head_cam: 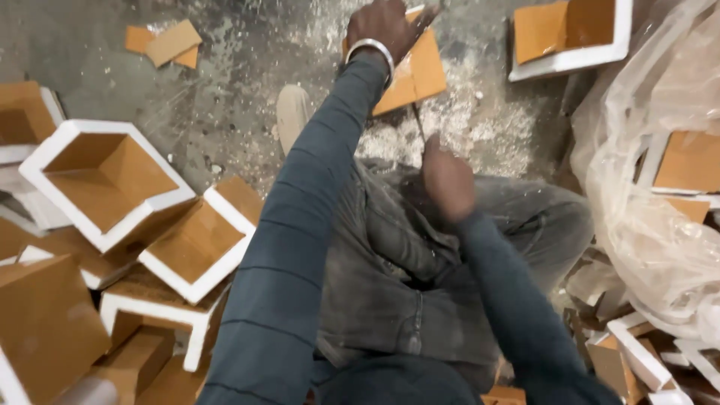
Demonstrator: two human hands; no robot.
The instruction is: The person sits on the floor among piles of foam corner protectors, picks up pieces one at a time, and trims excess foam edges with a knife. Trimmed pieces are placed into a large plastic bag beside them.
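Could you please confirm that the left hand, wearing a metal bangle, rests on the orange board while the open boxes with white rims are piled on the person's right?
Not quite: the head view shows the white-rimmed open boxes piled on the person's left. The left hand, with its metal bangle, does rest on the orange board.

Seated on the floor, knees ahead. Left hand far forward on a flat board; right hand nearer, behind that board, above the lap. Open box frames stacked to the left, one leaning on another. Another frame ahead right. Plastic sheeting heaped at right over more frames. Small offcuts ahead left.
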